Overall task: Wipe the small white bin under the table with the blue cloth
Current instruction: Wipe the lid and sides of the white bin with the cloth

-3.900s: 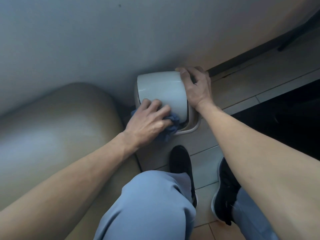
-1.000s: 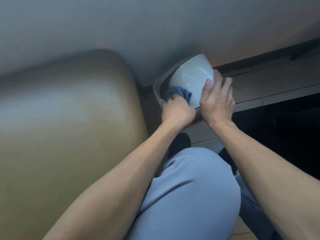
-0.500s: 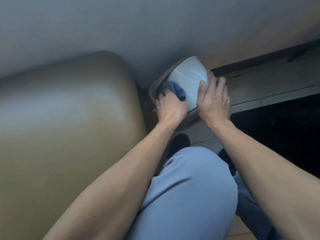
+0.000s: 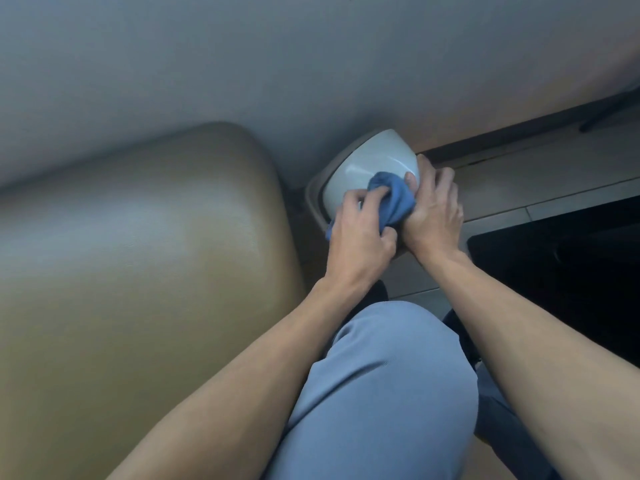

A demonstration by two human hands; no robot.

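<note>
The hands are close together on the small white bin [image 4: 372, 164], touching each other. The left hand [image 4: 358, 233] grips the bunched blue cloth [image 4: 393, 199] and presses it on the bin's side. The right hand [image 4: 433, 213] holds the bin, with the thumb on its white wall. The bin is tilted on the tiled floor [image 4: 519, 181], under the grey surface [image 4: 277, 64], just right of a tan padded seat [image 4: 138, 254]. A knee in blue trousers [image 4: 381, 393] is below.
</note>
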